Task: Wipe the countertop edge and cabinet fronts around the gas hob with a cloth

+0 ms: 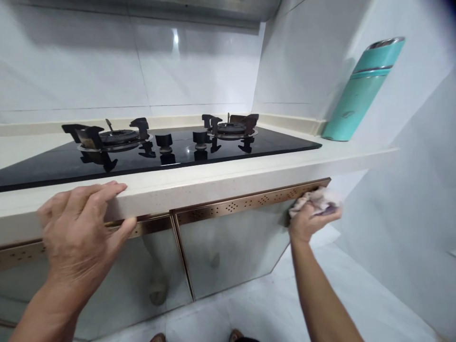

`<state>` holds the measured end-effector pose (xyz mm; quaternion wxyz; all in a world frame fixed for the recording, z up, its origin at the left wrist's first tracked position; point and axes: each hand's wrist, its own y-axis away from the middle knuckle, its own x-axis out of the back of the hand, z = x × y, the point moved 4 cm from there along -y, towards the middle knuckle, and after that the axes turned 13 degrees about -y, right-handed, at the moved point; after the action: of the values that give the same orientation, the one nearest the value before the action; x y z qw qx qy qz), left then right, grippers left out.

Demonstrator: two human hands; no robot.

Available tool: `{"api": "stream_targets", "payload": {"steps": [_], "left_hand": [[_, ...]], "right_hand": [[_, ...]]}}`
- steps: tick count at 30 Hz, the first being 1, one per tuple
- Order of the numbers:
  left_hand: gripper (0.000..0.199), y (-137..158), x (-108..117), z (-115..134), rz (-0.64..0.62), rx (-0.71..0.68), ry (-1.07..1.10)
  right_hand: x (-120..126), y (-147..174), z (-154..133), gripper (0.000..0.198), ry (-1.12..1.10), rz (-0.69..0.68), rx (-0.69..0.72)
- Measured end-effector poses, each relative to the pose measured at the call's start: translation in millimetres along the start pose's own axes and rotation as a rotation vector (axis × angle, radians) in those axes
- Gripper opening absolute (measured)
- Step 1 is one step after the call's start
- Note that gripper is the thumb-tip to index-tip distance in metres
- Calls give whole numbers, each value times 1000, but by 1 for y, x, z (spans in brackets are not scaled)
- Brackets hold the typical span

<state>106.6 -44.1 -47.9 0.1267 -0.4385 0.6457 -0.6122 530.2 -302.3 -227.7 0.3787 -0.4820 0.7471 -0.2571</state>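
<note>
My left hand (76, 228) grips the front edge of the pale countertop (221, 183), fingers over the top and thumb down against its lower front. Over on the right, my right hand (311, 221) is closed on a crumpled, light-coloured cloth (318, 200). The cloth presses against the right end of a copper-coloured perforated strip (245, 203) along the top of the cabinet door (235, 247). Slight blur covers the cloth, and part of it is hidden behind my fingers.
A black glass gas hob (181, 156) with two burners and two knobs is set into the countertop. At its right, a turquoise flask (363, 95) stands near the tiled wall (199, 61). A range hood (199, 9) hangs above. My feet show on the marble-look floor (199, 325).
</note>
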Motion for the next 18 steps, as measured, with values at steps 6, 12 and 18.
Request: {"api": "stream_targets", "payload": {"steps": [6,12,18], "left_hand": [[45,0,-1,0,7,61,12],[48,1,-7,-4,4,54,-3],[40,-4,-7,-2,54,12,-77]], "right_hand": [[-29,164,-104,84,4,-296,126],[-46,289,-155,47,-230,-1016,714],[-14,221,-105,29,-158,-893,799]]}}
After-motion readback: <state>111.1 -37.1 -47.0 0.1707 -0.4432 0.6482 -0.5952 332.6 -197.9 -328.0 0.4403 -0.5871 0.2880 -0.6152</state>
